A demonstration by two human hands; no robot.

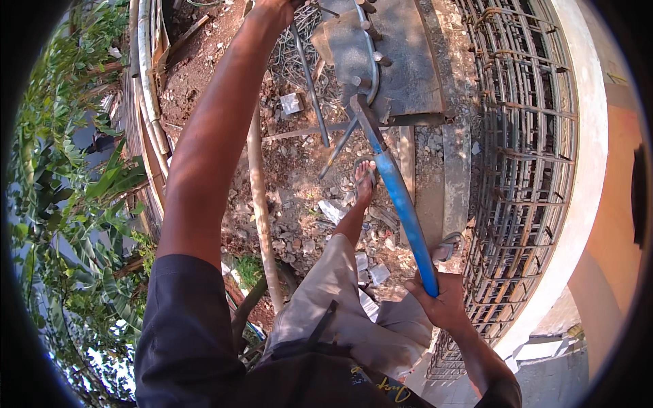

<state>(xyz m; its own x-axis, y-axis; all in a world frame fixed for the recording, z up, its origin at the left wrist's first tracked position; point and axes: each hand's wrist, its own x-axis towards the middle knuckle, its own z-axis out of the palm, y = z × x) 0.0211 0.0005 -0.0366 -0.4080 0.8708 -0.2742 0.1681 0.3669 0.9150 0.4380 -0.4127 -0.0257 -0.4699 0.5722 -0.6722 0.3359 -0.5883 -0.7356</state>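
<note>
My right hand point(443, 299) is closed round the lower end of a blue-handled bending lever point(406, 217). The lever slants up and away to its dark steel head point(362, 112), beside the pegs of a metal-topped bench point(408, 61). Along those pegs lies a thin steel bar point(371, 51), curving at its near end. My left arm stretches far forward, and my left hand point(275, 5) is cut off by the upper edge. A dark steel rod point(309, 81) runs down from that hand, which appears closed on it; most fingers are hidden. Another short rod point(338, 149) slants beside the lever's head.
A long stack of tied rebar cages point(524, 136) stands along the right, against a pale wall edge point(592, 102). Rubble and broken blocks point(292, 103) cover the ground round my sandalled feet point(365, 178). A wooden pole point(260, 204), bamboo point(145, 75) and plants point(88, 204) lie leftward.
</note>
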